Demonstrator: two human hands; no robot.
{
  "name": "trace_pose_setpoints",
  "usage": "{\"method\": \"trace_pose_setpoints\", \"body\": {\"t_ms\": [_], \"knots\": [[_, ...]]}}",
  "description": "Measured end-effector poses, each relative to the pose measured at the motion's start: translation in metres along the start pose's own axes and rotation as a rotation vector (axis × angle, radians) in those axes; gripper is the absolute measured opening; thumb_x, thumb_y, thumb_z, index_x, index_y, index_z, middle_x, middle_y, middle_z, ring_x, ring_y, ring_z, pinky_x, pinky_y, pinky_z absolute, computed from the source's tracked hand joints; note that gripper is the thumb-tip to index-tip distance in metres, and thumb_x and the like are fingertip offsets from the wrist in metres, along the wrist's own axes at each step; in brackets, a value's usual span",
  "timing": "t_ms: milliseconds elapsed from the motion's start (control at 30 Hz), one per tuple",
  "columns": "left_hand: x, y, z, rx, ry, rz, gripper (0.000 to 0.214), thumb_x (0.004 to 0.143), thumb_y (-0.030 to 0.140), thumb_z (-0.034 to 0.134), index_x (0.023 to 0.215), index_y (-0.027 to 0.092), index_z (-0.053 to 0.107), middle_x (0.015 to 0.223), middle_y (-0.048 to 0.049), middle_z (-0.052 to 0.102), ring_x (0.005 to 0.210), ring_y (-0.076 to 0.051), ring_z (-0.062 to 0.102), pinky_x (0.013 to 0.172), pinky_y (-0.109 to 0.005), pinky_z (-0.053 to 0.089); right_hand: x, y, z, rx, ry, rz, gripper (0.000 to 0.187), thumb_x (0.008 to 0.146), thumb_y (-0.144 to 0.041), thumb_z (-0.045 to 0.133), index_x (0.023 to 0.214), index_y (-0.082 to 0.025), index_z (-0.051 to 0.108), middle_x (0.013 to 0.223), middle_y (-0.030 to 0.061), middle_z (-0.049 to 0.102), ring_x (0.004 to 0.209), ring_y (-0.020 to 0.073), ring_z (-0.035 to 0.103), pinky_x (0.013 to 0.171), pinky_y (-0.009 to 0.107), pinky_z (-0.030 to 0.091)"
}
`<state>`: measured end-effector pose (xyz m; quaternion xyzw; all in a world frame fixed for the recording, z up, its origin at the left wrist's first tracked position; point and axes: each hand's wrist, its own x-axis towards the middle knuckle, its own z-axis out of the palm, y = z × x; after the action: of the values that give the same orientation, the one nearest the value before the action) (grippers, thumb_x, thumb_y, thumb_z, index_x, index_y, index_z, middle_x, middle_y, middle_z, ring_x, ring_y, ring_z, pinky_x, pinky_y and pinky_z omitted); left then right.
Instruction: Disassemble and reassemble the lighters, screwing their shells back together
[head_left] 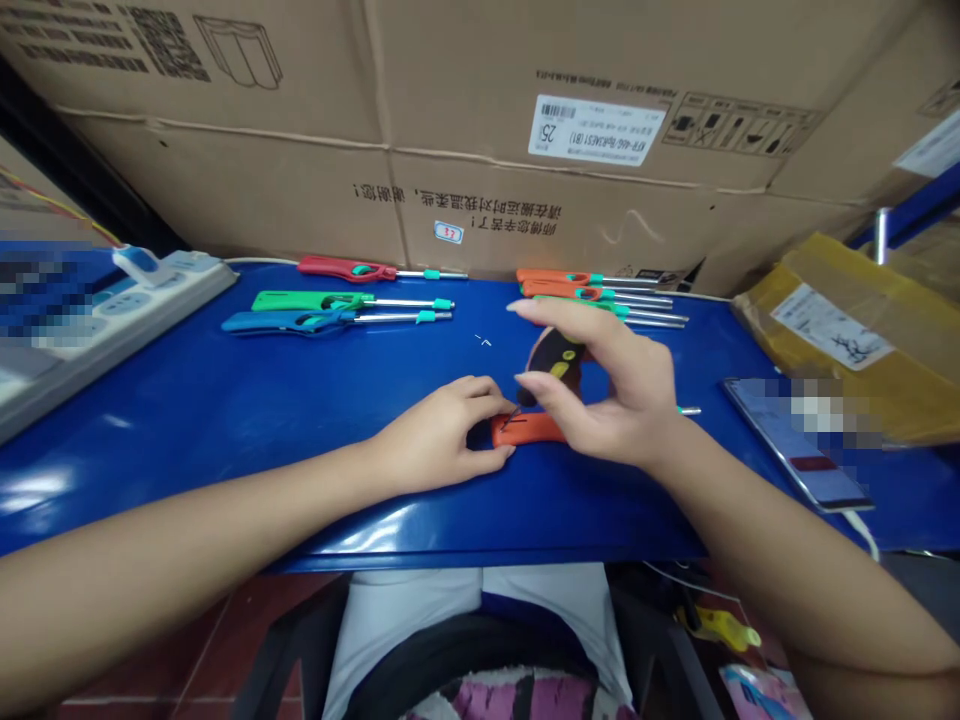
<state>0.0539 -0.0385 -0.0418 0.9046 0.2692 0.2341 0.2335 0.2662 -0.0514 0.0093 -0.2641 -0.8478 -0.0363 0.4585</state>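
An orange long-nosed lighter (525,428) lies on the blue table (225,400) in front of me. My left hand (442,435) pinches its handle end and holds it down. My right hand (600,385) grips a small screwdriver with a black and yellow handle (555,355); its thin tip touches the lighter's handle. The lighter's metal nose pokes out to the right of my right wrist.
Red (352,268), green (315,300) and blue (292,321) lighters lie at the back left, with several orange and green ones (577,288) at the back middle. A power strip (112,310) sits left, a phone (795,440) and yellow parcel (847,330) right. Cardboard boxes (480,130) wall the back.
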Motion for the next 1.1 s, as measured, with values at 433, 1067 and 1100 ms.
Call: {"method": "trace_pose_setpoints", "body": {"t_ms": [433, 1067, 1100], "knots": [[0.0, -0.003, 0.001, 0.03, -0.005, 0.045, 0.026, 0.091, 0.027, 0.065, 0.115, 0.018, 0.07, 0.102, -0.0064, 0.066, 0.097, -0.022, 0.064, 0.092, -0.036, 0.053, 0.0, 0.0, 0.003, 0.059, 0.123, -0.066, 0.032, 0.092, -0.033, 0.068, 0.124, -0.028, 0.067, 0.101, 0.0032, 0.077, 0.076, 0.0199, 0.071, 0.071, 0.036, 0.062], [0.0, -0.001, 0.0, -0.001, -0.03, 0.007, 0.029, 0.091, 0.027, 0.066, 0.117, 0.016, 0.071, 0.103, -0.0074, 0.066, 0.097, -0.023, 0.063, 0.09, -0.037, 0.052, 0.004, -0.006, -0.005, 0.083, -0.03, 0.015, 0.035, 0.097, -0.026, 0.061, 0.132, -0.029, 0.061, 0.115, 0.0034, 0.076, 0.088, 0.0195, 0.074, 0.082, 0.033, 0.063], [0.0, -0.001, 0.0, -0.004, -0.034, 0.001, 0.029, 0.091, 0.026, 0.065, 0.118, 0.017, 0.071, 0.102, -0.0072, 0.066, 0.097, -0.023, 0.063, 0.09, -0.038, 0.052, 0.004, -0.006, -0.004, 0.055, 0.008, -0.01, 0.032, 0.094, -0.027, 0.067, 0.125, -0.03, 0.064, 0.109, 0.0023, 0.077, 0.084, 0.0194, 0.074, 0.08, 0.032, 0.063]]}}
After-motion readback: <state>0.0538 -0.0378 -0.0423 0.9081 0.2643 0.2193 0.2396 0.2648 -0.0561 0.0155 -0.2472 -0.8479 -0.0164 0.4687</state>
